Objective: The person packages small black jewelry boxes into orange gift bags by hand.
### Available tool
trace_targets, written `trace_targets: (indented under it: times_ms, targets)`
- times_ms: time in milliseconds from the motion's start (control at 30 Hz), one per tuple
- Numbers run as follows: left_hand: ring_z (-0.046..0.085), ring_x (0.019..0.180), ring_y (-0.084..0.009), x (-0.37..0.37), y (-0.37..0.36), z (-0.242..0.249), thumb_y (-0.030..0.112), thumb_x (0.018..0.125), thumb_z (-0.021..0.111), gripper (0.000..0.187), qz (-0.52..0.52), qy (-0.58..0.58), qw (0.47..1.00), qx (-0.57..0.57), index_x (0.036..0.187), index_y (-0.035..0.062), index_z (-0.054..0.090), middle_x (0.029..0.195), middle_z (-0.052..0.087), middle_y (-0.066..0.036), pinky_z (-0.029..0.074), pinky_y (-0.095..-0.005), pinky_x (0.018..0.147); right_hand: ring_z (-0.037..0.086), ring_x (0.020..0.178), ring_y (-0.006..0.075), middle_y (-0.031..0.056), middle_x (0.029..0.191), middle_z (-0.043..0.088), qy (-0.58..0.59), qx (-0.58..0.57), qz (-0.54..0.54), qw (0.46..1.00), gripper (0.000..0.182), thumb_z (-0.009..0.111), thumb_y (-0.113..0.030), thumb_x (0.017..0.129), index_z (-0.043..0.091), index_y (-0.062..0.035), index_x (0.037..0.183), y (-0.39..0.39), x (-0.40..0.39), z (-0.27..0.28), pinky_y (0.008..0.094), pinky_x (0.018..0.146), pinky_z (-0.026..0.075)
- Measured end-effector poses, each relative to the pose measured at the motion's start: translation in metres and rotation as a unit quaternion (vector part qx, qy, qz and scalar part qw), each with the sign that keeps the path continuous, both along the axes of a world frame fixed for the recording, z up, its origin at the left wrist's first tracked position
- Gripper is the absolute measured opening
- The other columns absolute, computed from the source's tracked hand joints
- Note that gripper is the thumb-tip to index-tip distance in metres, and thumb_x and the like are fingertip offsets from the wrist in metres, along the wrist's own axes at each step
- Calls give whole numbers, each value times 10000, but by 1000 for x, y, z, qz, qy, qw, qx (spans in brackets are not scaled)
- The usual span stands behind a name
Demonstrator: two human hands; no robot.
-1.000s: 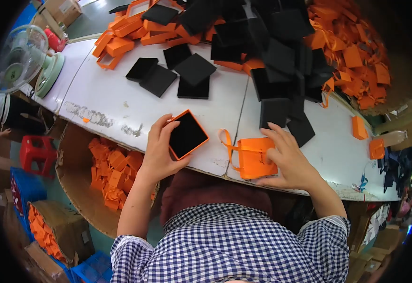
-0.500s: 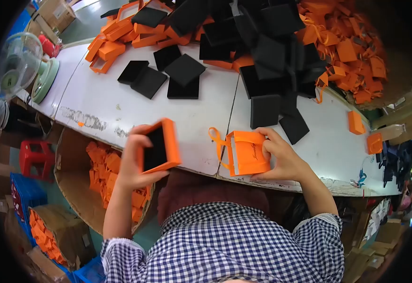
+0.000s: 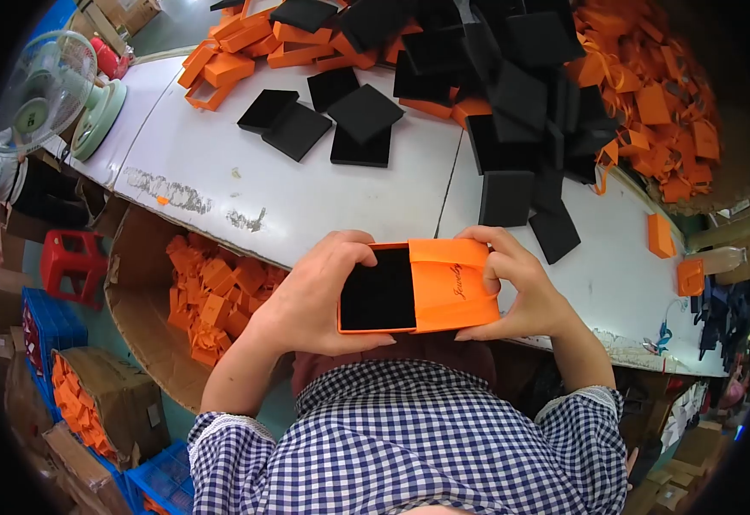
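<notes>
In front of the body, my left hand (image 3: 315,296) grips the left end of an orange tray (image 3: 378,292) with a black lining. The tray's right part is inside an orange sleeve bag (image 3: 454,285) with dark lettering. My right hand (image 3: 525,287) holds that bag by its right end, thumb below and fingers above. The bag's ribbon is out of sight. Beyond the hands, black box pieces (image 3: 365,113) lie on the white table (image 3: 323,202).
Black boxes (image 3: 521,94) are heaped at the back, beside piled orange bags (image 3: 650,103). Orange trays (image 3: 225,69) lie back left. A carton of orange pieces (image 3: 148,326) stands below the left table edge. A fan (image 3: 45,99) and red stool (image 3: 73,266) are left; a person (image 3: 6,180) is partly visible there.
My left hand has brought the tray rightward to the bag, and the tray is now partly inside it. The table scene has shifted slightly in view.
</notes>
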State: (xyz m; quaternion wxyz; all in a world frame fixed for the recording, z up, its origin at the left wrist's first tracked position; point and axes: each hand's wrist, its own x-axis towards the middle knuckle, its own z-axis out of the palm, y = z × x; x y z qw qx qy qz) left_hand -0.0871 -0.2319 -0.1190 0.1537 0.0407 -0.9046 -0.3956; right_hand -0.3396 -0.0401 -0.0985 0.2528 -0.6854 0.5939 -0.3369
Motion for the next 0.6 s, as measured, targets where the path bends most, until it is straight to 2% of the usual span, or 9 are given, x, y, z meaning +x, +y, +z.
trace_targets:
  times_ms: [67,167,267,333,367,467,500,567,600]
  targets:
    - [520,1254,-411,-3,10,-7,415,621,954,973,5,42,998,45,1360,23,458,1381,486,-237,459,-454,1056,556,1200,369,214,1383,520,-22,-44,-28,998,586,996,-266,563,477,-95,775,-2,12,0,426,962,505]
    - [276,1465,-477,-14,42,-20,492,633,952,1345,-2,127,988,89,1623,53,155,1644,124,-274,332,-517,1182,560,1193,378,231,1384,514,-56,-44,10,997,567,988,-258,582,503,-76,814,-11,43,-23,409,967,509]
    - [224,1514,-455,2,36,-34,469,600,979,1387,-2,26,998,52,1625,75,130,1641,158,-277,278,-508,1208,550,1234,392,249,1404,498,-49,-67,13,996,581,979,-262,614,516,-62,902,-13,55,-51,428,994,506]
    - [335,1447,-445,31,31,-16,435,624,967,1273,22,-59,996,60,1588,30,242,1563,320,-278,310,-511,1194,456,1374,444,265,1470,451,-96,-31,65,993,839,972,-327,654,518,-65,1310,-12,60,-48,488,1092,450]
    - [381,1407,-454,52,21,3,436,637,958,1229,36,-95,994,45,1574,17,282,1514,389,-283,328,-520,1183,436,1384,440,255,1478,442,-37,-53,38,997,863,959,-348,664,514,-64,1346,-11,53,-32,505,1108,420]
    - [206,1527,-472,135,-23,59,564,600,926,1319,182,-253,942,-128,1591,11,255,1628,241,-307,217,-538,1232,346,1448,426,223,1524,395,156,-118,-136,971,987,952,-338,641,458,-54,1446,-1,-9,-24,515,1167,324]
    - [206,1526,-475,148,-36,64,584,609,911,1324,228,-256,930,-133,1595,9,238,1629,229,-314,220,-533,1231,314,1472,424,213,1568,355,248,-99,-192,944,1077,950,-346,619,407,-25,1492,2,-31,-28,517,1180,298]
    - [193,1537,-450,147,-63,56,572,660,884,1306,301,-239,915,-123,1606,2,186,1643,193,-312,215,-499,1238,220,1531,397,194,1635,285,282,-13,-250,926,1196,944,-348,610,303,6,1555,-4,-49,-40,507,1198,262]
    - [179,1549,-422,134,-87,44,539,702,872,1283,321,-216,915,-117,1613,-3,150,1656,168,-302,206,-469,1247,245,1521,395,188,1638,282,275,-14,-249,929,1124,926,-267,643,318,8,1546,-12,-52,-41,494,1203,270]
